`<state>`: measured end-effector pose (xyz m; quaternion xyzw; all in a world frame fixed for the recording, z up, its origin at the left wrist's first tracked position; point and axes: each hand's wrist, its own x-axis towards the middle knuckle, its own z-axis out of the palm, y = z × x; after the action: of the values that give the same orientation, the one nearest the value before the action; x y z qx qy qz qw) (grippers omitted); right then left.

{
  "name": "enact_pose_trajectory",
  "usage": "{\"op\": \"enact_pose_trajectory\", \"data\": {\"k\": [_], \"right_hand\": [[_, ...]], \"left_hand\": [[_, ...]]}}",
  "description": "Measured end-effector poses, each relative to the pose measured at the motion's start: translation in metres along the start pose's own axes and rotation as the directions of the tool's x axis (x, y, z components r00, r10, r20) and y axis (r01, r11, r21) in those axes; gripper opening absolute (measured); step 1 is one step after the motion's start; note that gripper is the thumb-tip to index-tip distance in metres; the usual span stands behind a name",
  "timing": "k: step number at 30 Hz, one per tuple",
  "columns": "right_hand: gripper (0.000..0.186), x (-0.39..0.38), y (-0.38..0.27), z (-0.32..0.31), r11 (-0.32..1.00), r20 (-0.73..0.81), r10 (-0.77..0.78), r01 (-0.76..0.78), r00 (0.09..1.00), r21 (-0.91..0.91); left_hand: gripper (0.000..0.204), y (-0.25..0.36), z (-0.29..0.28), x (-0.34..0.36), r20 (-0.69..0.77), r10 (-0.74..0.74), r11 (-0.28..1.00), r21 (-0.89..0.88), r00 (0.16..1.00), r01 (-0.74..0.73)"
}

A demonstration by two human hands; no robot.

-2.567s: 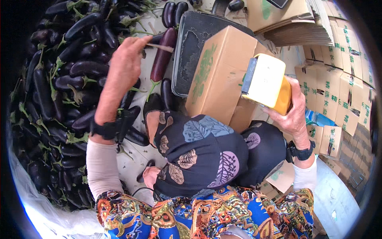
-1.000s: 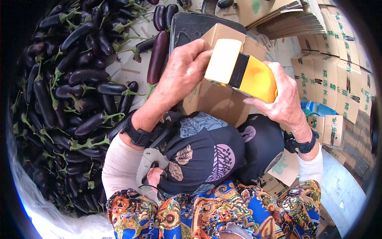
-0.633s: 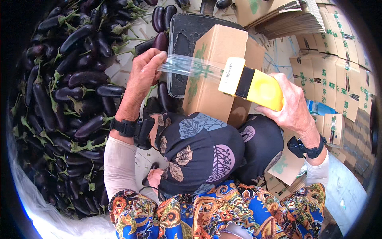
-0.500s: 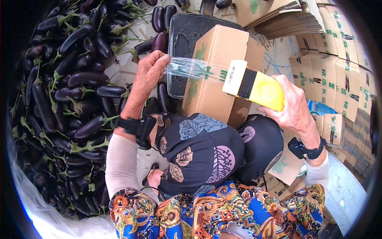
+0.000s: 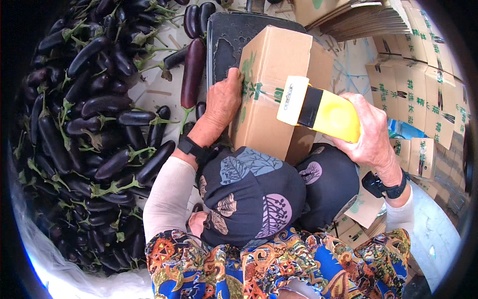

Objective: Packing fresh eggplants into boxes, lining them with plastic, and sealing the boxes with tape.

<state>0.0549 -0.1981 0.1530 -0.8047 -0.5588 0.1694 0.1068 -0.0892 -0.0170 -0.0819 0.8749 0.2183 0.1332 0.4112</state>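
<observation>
A brown cardboard box (image 5: pixel 276 62) with green print stands in front of my knees. My right hand (image 5: pixel 371 129) grips a yellow tape dispenser (image 5: pixel 336 115) with a black band, its pale head over the box top. Clear packing tape (image 5: pixel 266 91) runs from the dispenser across the box toward its left edge. At that edge my left hand (image 5: pixel 224 97) is closed, its knuckles against the box's left side. The tape end at its fingers is hidden.
Many dark purple eggplants (image 5: pixel 107 104) are heaped on the left. Under the box lies a worn black tray or case (image 5: pixel 231 37). Flat cardboard (image 5: pixel 366 22) is stacked at the far right. Printed cartons (image 5: pixel 411 94) stand along the right, near a pale board (image 5: pixel 430 234).
My left hand has moved right and a little down, bringing the tape end from beyond the box to its left side. The dispenser has barely moved.
</observation>
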Motion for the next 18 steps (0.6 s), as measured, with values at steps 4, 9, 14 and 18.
{"op": "enact_pose_trajectory", "data": {"k": [4, 9, 14, 18], "right_hand": [[0.055, 0.000, 0.001, -0.002, 1.000, -0.031, -0.013, 0.014, 0.999, 0.024], [0.052, 0.000, 0.003, 0.004, 0.999, -0.107, -0.039, 0.041, 0.994, 0.018], [0.048, -0.004, 0.014, 0.005, 0.999, -0.105, -0.030, 0.034, 0.994, 0.032], [0.048, -0.005, 0.009, 0.005, 0.998, -0.101, -0.005, 0.011, 0.995, 0.059]], "left_hand": [[0.011, 0.001, 0.000, 0.004, 0.130, -0.072, 0.996, 0.069, 0.989, 0.063], [0.020, -0.021, 0.011, 0.007, 0.238, -0.190, 0.979, 0.124, 0.953, 0.164], [0.028, 0.033, -0.034, 0.065, -0.184, 0.154, 0.952, -0.235, 0.971, -0.196], [0.046, 0.088, -0.046, 0.099, 0.010, 0.439, 0.886, 0.161, 0.898, -0.435]]}}
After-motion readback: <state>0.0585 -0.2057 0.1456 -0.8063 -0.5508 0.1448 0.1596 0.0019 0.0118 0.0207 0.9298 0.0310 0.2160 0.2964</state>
